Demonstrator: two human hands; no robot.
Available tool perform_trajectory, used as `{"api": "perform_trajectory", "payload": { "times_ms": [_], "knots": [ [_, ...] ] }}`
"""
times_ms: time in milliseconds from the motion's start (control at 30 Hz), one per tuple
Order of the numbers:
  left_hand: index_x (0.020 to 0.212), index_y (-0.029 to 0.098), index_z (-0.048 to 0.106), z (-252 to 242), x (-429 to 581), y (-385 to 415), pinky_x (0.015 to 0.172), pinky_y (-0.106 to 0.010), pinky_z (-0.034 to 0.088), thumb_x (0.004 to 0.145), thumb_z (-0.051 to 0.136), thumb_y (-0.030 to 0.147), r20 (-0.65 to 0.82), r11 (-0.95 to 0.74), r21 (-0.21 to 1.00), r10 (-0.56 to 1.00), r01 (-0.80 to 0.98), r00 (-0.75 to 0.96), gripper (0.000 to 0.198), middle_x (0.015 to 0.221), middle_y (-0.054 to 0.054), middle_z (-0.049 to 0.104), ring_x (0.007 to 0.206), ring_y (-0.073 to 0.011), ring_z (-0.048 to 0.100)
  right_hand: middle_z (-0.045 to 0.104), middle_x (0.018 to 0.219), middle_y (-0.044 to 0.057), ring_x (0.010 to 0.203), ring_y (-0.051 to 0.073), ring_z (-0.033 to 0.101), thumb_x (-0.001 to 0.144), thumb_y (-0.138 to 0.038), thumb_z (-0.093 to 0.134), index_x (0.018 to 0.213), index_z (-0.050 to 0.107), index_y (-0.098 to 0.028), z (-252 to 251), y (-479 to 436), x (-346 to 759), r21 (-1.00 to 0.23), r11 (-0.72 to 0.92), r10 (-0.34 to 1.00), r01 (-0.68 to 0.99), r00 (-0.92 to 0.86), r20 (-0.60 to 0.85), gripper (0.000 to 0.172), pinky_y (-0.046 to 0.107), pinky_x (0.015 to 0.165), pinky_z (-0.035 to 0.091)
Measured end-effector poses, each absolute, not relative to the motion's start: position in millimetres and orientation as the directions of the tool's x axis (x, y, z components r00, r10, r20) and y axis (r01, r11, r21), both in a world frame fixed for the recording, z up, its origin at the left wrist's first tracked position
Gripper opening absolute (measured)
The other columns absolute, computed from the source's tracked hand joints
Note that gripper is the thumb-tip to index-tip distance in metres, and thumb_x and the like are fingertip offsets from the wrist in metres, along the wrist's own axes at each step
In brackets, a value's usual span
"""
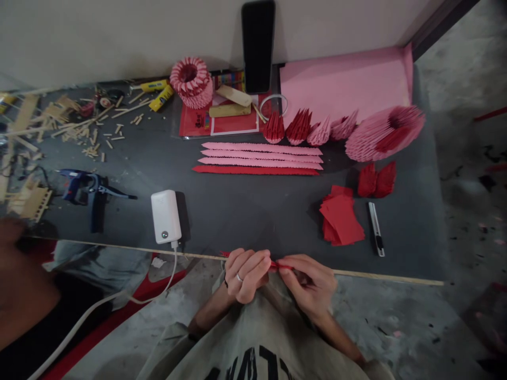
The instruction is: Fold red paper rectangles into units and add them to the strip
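Observation:
At the table's front edge my left hand (246, 275), with a ring on one finger, is closed around a red folded-paper strip (274, 265). One end of the red paper pokes out to the left of that hand. Thumb and fingers of my right hand (311, 282) pinch red paper at the strip's other end; the fingers hide most of it. A stack of red paper rectangles (341, 217) lies to the right, with two bundles of folded red pieces (376, 179) behind it. Pink folded strips (261, 149) and a red strip (255, 170) lie in rows farther back.
A utility knife (376, 229) lies at the right, a white power bank (165, 216) with a cable at the left. Beyond are a glue gun (75, 184), wood scraps (59, 116), a phone (258, 47) and pink folded-paper models (384, 134). Another person (31, 295) sits at the left.

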State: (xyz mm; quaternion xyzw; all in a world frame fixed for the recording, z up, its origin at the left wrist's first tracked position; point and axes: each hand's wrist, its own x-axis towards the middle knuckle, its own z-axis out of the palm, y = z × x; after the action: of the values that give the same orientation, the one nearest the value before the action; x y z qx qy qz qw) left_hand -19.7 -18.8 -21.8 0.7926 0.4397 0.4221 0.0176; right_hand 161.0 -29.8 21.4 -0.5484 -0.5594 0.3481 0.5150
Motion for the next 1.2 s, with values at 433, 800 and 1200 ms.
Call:
{"api": "perform_trajectory", "payload": {
  "times_ms": [433, 800, 1200],
  "knots": [
    [0.114, 0.013, 0.07, -12, -20, 1, 0.073, -0.032, 0.059, 0.096, 0.068, 0.01, 0.723, -0.695, 0.407, 0.642, 0.592, 0.257, 0.018, 0.097, -0.011, 0.085, 0.084, -0.0181, 0.08, 0.082, 0.077, -0.002, 0.051, 0.009, 0.07, 0.093, -0.021, 0.073, 0.099, 0.079, -0.026, 15, -35, 156, -0.981, -0.046, 0.985, 0.19, 0.17, -0.014, 0.01, 0.016, 0.046, 0.052],
    [0.116, 0.015, 0.068, -15, -17, 1, 0.071, -0.031, 0.057, 0.097, 0.072, 0.014, 0.743, -0.705, 0.421, 0.629, 0.571, 0.228, 0.019, 0.098, -0.01, 0.084, 0.083, -0.0179, 0.08, 0.081, 0.076, -0.001, 0.053, 0.01, 0.07, 0.096, -0.027, 0.07, 0.095, 0.078, -0.025, 17, -32, 159, -0.979, -0.066, 0.993, 0.195, 0.109, -0.045, 0.008, 0.018, 0.048, 0.055],
    [0.119, 0.013, 0.07, -6, -30, -2, 0.078, -0.036, 0.061, 0.099, 0.065, 0.011, 0.685, -0.739, 0.307, 0.609, 0.6, 0.399, 0.021, 0.108, -0.012, 0.084, 0.089, -0.0206, 0.08, 0.083, 0.092, 0.004, 0.076, 0.019, 0.08, 0.091, -0.02, 0.073, 0.102, 0.085, -0.029, 24, -23, 166, -0.944, 0.075, 0.995, 0.321, 0.036, 0.091, 0.019, 0.027, 0.071, 0.067]
  ]
}}
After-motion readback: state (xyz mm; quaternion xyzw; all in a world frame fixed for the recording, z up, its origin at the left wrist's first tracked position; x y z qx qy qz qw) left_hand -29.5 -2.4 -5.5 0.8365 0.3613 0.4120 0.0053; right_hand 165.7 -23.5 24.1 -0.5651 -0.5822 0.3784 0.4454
